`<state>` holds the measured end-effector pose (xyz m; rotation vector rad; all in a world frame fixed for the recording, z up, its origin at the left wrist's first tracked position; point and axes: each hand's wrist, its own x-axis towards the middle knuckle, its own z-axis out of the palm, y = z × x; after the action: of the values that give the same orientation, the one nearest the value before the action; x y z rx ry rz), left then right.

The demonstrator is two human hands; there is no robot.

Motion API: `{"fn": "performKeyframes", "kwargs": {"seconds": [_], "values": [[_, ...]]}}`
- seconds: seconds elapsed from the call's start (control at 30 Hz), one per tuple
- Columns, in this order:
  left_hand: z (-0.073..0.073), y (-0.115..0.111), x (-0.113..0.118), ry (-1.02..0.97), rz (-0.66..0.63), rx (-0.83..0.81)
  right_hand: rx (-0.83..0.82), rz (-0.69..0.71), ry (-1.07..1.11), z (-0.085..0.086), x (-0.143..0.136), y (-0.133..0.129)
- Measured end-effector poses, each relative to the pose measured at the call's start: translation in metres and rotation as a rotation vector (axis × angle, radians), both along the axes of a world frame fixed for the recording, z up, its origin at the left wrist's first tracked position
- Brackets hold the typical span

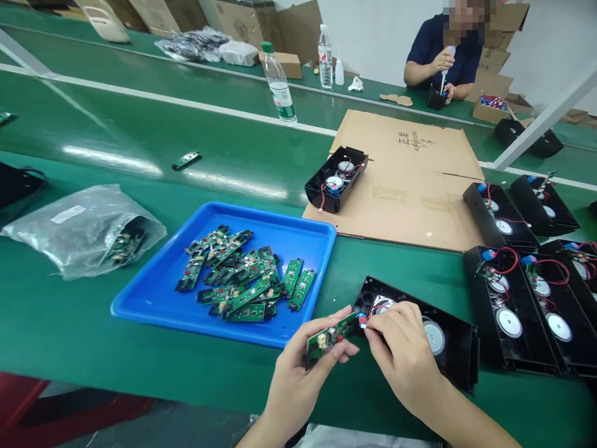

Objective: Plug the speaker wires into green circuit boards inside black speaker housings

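"Report the left grip."

"My left hand (298, 358) is closed to the width of one circuit board (329, 339), thumb and fingers set about its edges. The board is off the table, tilted, parts facing me; in my judgement that leaves its face readable and the edges take the pressure."

"And the right?"

"My right hand (405, 348) is drawn to a narrow pinch on a small white plug (362, 324) with red wire. I take the fingertip hold to suit so small a piece. The plug is just beside the board's far end; whether they touch, I cannot tell."

"Where is the case?"

"The black case (450, 354) lies on the green table (396, 264), beneath and beyond my right hand, hollow side up. Its nearness probably spares the short wire any strain."

"Remaining stock?"

"Loose boards (242, 274) lie heaped in a blue tray (163, 308) to my left, presumably so the raised rim contains them. Another case (349, 179) sits on flattened cardboard (396, 214), perhaps against scuffs. More cases (506, 298) stand in rows at my right, hollow sides up, their wires and speakers exposed to view."
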<state>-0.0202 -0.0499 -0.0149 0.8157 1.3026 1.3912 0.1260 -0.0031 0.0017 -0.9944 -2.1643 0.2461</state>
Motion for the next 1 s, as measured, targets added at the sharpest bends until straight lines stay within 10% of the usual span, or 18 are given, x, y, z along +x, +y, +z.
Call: {"fn": "performKeyframes", "kwargs": {"seconds": [0.27, 0.4, 0.7, 1.0], "values": [[0.0, 0.006, -0.004, -0.438, 0.024, -0.125, 0.165, -0.232, -0.038, 0.004, 0.023, 0.012], [-0.005, 0.007, -0.009, -0.528, -0.055, -0.124, 0.038, -0.076, -0.035, 0.008, 0.012, 0.003], [-0.041, -0.006, 0.002, -0.412, -0.162, 0.009, 0.05, -0.047, -0.051, 0.005, -0.017, -0.01], [-0.032, -0.011, 0.009, -0.224, -0.138, 0.089, 0.053, -0.025, -0.11, 0.005, -0.014, -0.006]]}}
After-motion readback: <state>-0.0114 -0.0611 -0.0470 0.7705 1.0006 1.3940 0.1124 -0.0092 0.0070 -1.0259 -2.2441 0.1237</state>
